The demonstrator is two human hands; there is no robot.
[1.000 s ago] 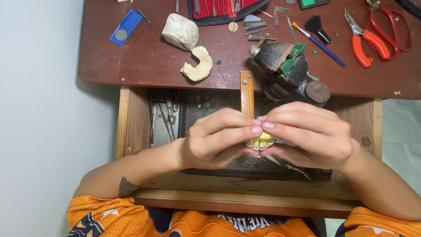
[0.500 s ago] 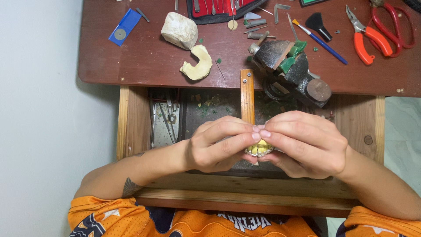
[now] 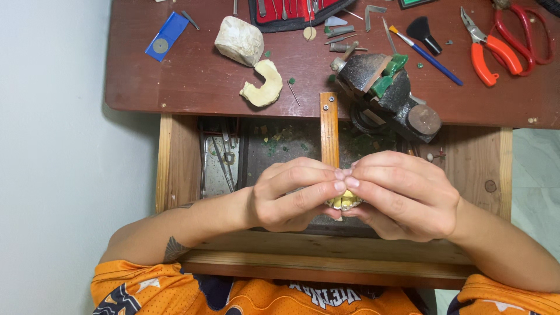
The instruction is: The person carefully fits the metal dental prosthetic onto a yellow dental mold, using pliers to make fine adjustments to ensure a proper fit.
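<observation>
Few packages, no signs or screens visible. Blue flat rectangular packet (image 3: 165, 37) lies tilted at far left of the dark wooden desk (image 3: 192, 81), with a grey round disc on its face; a small dark tool lies just beside its upper corner. Red-lined tool case (image 3: 294, 10) with black edge sits at top centre, cut off by the frame, metal tools in it. Green-and-black flat item (image 3: 415, 2) at top edge right of the case, mostly cropped; cannot tell what it is.
</observation>
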